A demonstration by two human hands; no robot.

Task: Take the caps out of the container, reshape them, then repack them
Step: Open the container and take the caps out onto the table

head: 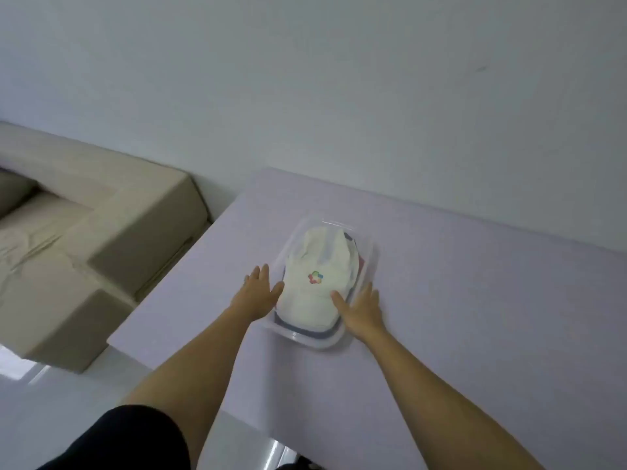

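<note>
Caps [317, 283] sit stacked in a clear plastic container [368, 262] on the pale lilac table [475, 283], nearer its left edge than its right and short of the far edge by the wall. A white cap with a small coloured emblem lies on top; darker edges of others show beneath it, though how many I cannot tell. The left hand [258, 293] is spread flat, fingers open, at the container's left rim, thumb touching the white cap. The right hand [361, 308] is likewise open at the right rim, thumb on the cap's brim end. Neither has closed on anything yet.

Risks, as I judge them: the container looks light, so lifting the top cap with a snug fit could drag the tub along or tip it toward the near edge. Pulling by the soft crown could crease it further, and the lower caps may come up tangled and spill onto the table.
</note>
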